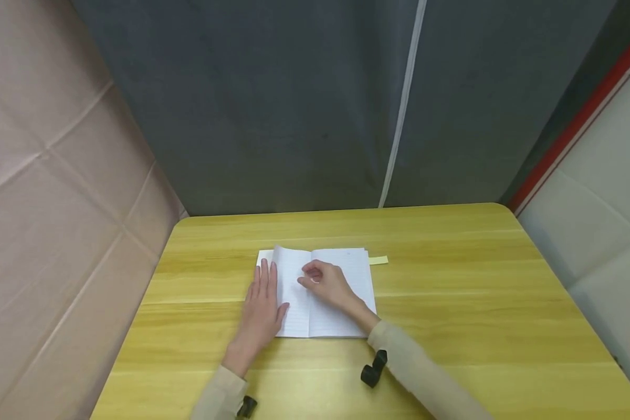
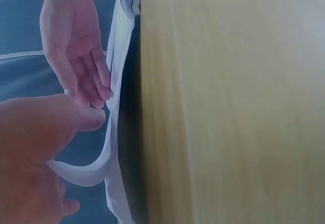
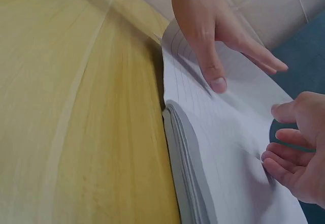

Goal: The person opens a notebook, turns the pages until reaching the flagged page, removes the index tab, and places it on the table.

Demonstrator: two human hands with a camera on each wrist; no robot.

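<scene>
Head view: an open notebook (image 1: 320, 291) with lined pages lies at the centre of the yellow wooden table (image 1: 451, 303). Your left hand (image 1: 262, 303) rests flat on the left page, at 9 o'clock of the spine, with straight fingers that grip nothing. Your right hand (image 1: 328, 283) sits over the spine and the right page; its fingers are curled and appear to pinch a lifted page (image 1: 289, 265). A yellow tab (image 1: 378, 261) projects from the notebook's edge at 2 o'clock. A grey curtain (image 1: 294, 105) hangs at 12 o'clock behind the table. A black wrist mount (image 1: 374, 368) sits on your right sleeve, at 5 o'clock of the notebook.

Left wrist view: the table (image 2: 228, 107) fills the right half of the frame. The notebook (image 2: 122, 41) shows edge-on. Your right hand (image 2: 71, 46) is at 11 o'clock, fingertips touching a page. Your left hand (image 2: 35, 148) is at 8 o'clock, and a bowed page (image 2: 86, 170) curves beside its thumb.

Right wrist view: the notebook's page stack (image 3: 185, 158) rests on the table (image 3: 76, 107). Your left hand (image 3: 213, 26) is at 12 o'clock, straight fingers pressing the lined page (image 3: 223, 132). Your right hand (image 3: 297, 148) is at 4 o'clock, its curled fingers touching the same sheet.
</scene>
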